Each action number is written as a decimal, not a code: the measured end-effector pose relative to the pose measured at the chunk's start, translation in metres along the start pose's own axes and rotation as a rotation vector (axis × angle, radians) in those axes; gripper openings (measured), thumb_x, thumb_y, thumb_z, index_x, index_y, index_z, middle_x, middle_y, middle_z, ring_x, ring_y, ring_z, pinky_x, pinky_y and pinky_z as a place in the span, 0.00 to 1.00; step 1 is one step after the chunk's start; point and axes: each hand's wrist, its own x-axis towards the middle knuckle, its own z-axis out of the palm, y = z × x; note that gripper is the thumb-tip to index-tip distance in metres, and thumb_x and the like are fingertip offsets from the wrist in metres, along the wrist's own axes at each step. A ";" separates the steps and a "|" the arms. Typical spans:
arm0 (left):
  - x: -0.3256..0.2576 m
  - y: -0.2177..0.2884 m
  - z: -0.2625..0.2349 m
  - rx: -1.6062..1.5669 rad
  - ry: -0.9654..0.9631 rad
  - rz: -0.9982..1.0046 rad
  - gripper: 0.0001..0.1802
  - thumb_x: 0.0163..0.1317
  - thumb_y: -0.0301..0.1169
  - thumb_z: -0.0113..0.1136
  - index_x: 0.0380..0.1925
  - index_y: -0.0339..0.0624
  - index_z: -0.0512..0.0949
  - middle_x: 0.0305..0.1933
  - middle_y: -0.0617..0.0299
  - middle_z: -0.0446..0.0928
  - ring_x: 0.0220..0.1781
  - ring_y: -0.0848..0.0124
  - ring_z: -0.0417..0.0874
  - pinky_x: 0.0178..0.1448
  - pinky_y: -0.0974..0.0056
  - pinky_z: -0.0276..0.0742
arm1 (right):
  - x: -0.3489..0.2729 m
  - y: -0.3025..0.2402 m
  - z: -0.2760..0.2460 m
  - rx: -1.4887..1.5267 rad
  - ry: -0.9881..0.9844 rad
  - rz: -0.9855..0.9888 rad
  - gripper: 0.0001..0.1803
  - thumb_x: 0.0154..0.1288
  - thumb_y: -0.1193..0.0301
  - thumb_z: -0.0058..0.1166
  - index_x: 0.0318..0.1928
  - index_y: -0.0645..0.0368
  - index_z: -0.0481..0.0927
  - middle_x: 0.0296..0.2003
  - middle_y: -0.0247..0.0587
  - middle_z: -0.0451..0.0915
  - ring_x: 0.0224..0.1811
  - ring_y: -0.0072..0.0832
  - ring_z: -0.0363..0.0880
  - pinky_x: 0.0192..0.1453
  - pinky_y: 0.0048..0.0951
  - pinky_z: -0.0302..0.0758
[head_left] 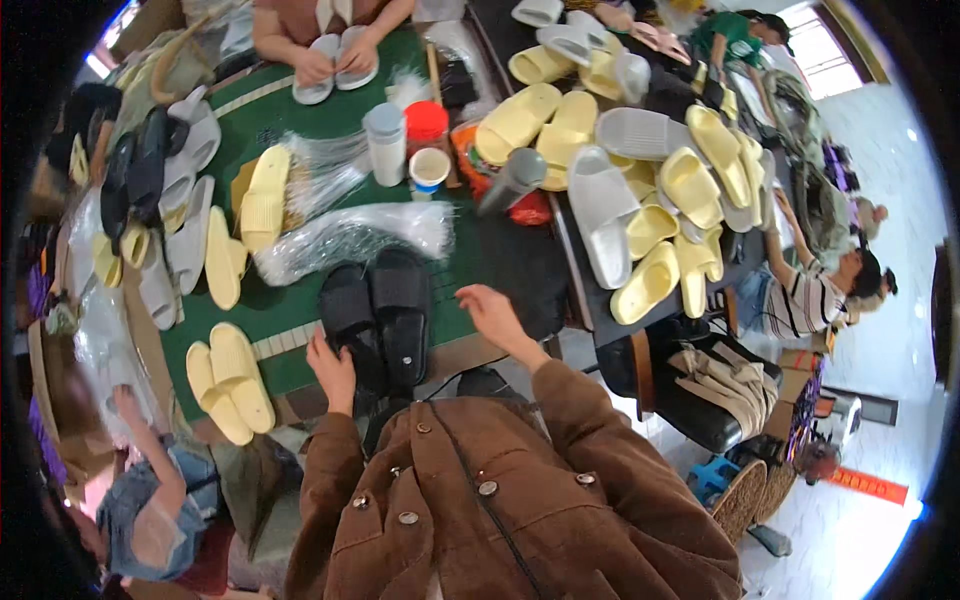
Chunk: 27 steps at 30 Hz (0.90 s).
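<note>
A pair of black slide sandals (405, 335) lies side by side on the green table mat (480, 215) in front of me, toes toward the far side. My left hand (333, 370) is against the outer edge of the left sandal, fingers extended and apart. To the right of the pair, my right hand (492, 314) hovers open over the dark part of the table, touching nothing. Just beyond the sandals is a bundle of clear plastic bags (360, 240). A yellow pair of slides (230, 382) sits at the near left.
Yellow and grey slides (655, 225) are heaped on the table to the right. Bottles and cups (386, 145) stand beyond the bags. Across the table a person's hands (335, 65) hold light slides. A black chair (715, 400) with clothing stands at the right.
</note>
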 end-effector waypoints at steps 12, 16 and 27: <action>-0.015 0.065 0.051 0.062 -0.041 -0.094 0.29 0.50 0.42 0.62 0.43 0.28 0.65 0.45 0.41 0.64 0.48 0.46 0.66 0.51 0.50 0.63 | 0.011 0.094 -0.233 -0.508 0.816 0.255 0.28 0.52 0.59 0.58 0.50 0.62 0.69 0.36 0.44 0.74 0.39 0.39 0.72 0.45 0.36 0.68; 0.008 0.065 0.071 0.180 0.012 -0.224 0.28 0.50 0.48 0.60 0.32 0.27 0.72 0.39 0.40 0.68 0.43 0.45 0.71 0.43 0.48 0.68 | 0.056 0.110 -0.237 -0.534 0.542 0.297 0.32 0.49 0.53 0.59 0.49 0.62 0.69 0.39 0.46 0.74 0.43 0.42 0.73 0.46 0.37 0.68; -0.005 0.006 0.005 0.217 0.183 -0.329 0.16 0.54 0.34 0.57 0.37 0.32 0.70 0.51 0.44 0.65 0.42 0.45 0.74 0.44 0.49 0.70 | 0.065 0.126 -0.257 -0.482 0.322 0.234 0.24 0.52 0.58 0.56 0.42 0.65 0.73 0.30 0.43 0.79 0.31 0.34 0.77 0.38 0.36 0.70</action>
